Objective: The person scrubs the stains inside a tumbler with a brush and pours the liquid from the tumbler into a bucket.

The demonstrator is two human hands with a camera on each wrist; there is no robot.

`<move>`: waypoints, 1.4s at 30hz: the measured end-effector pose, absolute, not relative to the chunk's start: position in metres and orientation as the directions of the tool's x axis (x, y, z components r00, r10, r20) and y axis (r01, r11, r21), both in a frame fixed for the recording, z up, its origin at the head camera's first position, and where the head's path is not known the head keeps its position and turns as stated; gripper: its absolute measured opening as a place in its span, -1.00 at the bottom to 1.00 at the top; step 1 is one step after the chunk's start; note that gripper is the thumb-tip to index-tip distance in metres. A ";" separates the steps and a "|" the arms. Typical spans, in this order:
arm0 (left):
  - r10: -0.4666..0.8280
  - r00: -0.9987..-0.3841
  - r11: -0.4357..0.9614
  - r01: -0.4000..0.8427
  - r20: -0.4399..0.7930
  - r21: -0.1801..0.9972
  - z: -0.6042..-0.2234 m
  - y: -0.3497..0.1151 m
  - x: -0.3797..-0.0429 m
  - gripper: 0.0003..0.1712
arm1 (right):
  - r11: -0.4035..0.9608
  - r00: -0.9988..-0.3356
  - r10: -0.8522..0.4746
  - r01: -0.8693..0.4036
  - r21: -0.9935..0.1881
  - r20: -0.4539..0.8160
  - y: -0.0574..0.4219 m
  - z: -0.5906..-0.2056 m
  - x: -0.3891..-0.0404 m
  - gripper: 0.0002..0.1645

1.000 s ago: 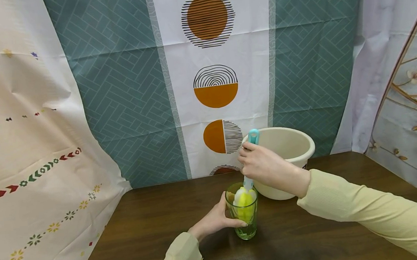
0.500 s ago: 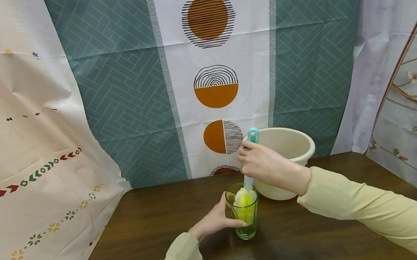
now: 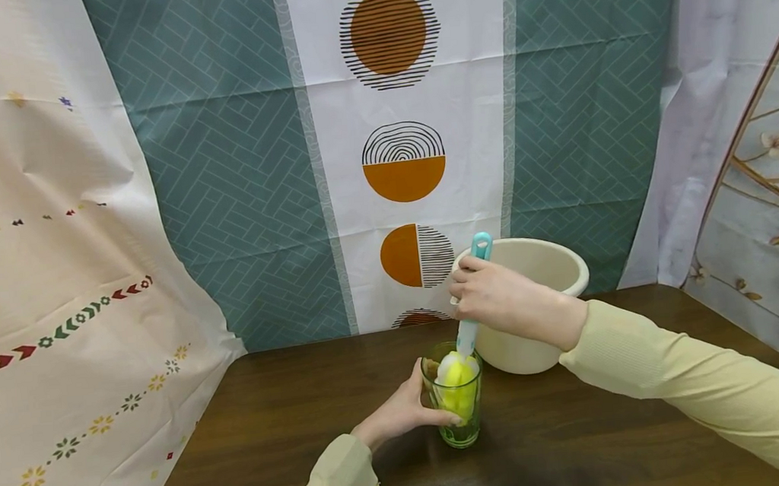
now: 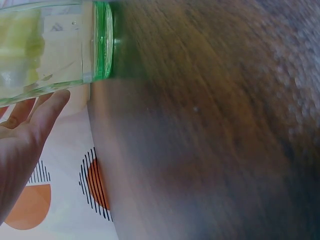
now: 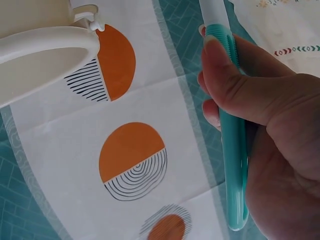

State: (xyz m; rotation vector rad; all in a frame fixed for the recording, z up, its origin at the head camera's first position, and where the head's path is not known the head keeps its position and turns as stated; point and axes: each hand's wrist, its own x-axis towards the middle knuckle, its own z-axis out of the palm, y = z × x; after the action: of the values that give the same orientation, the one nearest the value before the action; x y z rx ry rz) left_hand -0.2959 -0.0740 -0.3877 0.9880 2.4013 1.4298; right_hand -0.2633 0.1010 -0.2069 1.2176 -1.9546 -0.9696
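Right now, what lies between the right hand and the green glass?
The brush's white stem: in the head view it slants down from the right hand to the yellow-and-white sponge head inside the green glass.

Green glass; yellow-white sponge; turquoise handle

Dark wooden table: glass, basin.
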 end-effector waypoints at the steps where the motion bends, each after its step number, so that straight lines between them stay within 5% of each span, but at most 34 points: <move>1: 0.621 -0.763 0.317 0.451 0.177 0.834 -0.386 -0.074 -0.294 -0.29 | 0.300 -0.368 -0.921 -0.455 0.838 0.130 0.101 -0.207 -0.263 -0.84; 14: 0.618 -0.771 0.319 0.424 0.153 0.848 -0.377 -0.075 -0.287 -0.30 | 0.332 -0.358 -0.918 -0.452 0.828 0.172 0.101 -0.201 -0.258 -0.82; 21: 0.596 -0.792 0.347 0.402 0.131 0.847 -0.372 -0.074 -0.283 -0.11 | 0.366 -0.372 -0.904 -0.425 0.828 0.209 0.101 -0.204 -0.260 -0.85; 42: 0.640 -0.747 0.262 0.433 0.180 0.862 -0.368 -0.072 -0.280 -0.23 | 0.347 -0.416 -0.892 -0.378 0.859 0.177 0.098 -0.200 -0.250 -0.84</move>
State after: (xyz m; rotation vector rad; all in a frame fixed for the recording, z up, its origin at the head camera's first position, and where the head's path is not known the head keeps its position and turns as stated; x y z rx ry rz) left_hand -0.2802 -0.0723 -0.3680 1.0053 2.3246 1.4837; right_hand -0.2503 0.0978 -0.2005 1.1057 -1.9539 -1.0004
